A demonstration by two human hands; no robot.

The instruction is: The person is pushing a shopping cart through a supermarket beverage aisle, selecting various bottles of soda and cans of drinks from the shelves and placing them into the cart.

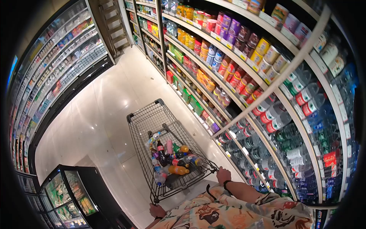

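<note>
Cart (143, 114) is standing on the floor (95, 122) just ahead of the left hand (157, 210) and right hand (223, 175), carrying jumbled bottles (178, 170) in its near half. Both hands are gripping its near edge, at opposite ends.

Dark grey wire mesh is shown by the shopping cart (159, 102) at mid-frame, where an orange bottle (178, 170), a pink bottle (169, 145), a green bottle (175, 148) and a dark bottle (161, 152) labelled in red are seen. The floor (103, 118) is toned pale cream. At the bottom, a cream shirt (240, 215) is printed with brown, orange and black motifs. Purple tins (233, 31) and yellow tins (262, 46) are displayed at upper right; clear bottles (306, 94), further right, are banded in red and white. The chiller cabinet (91, 187) at lower left is framed in black.
</note>
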